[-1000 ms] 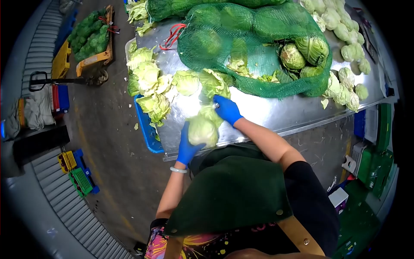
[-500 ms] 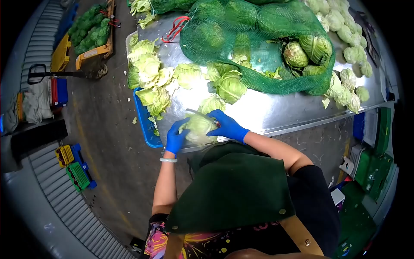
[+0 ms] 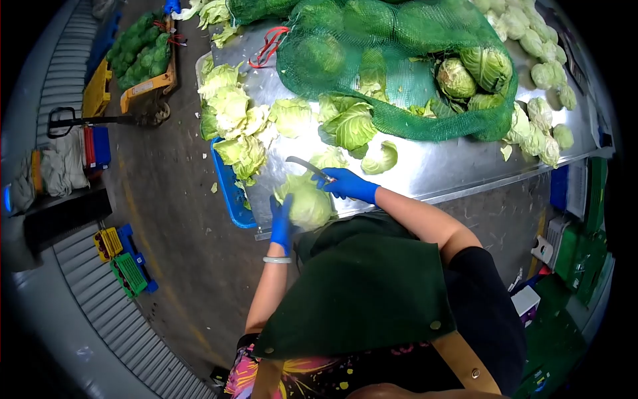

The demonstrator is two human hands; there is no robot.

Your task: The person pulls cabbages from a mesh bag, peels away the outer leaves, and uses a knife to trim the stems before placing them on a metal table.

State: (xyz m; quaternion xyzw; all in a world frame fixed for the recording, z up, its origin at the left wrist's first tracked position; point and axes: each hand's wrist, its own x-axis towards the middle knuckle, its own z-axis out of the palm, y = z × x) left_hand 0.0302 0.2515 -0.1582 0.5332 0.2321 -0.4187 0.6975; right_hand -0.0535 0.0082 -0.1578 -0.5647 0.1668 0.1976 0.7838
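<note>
In front of the apron, my blue-gloved left hand grips a pale green cabbage from its left side. My right hand, gloved too, is closed around the handle of a knife. The curved blade points left, just above the cabbage. On the metal table lie a cupped cabbage leaf, another leaf behind the knife, and a greener cabbage. To the left, loose leaves are heaped up.
A green net bag holding cabbages spreads over the metal table. Trimmed cabbages line the right side. A blue tub sits at the table's left end. Farther left are a pallet jack and a roller conveyor.
My right hand and the knife have lifted off the cabbage. My left hand has shifted right and round the cabbage's side. A loose leaf now lies beside the greener cabbage.
</note>
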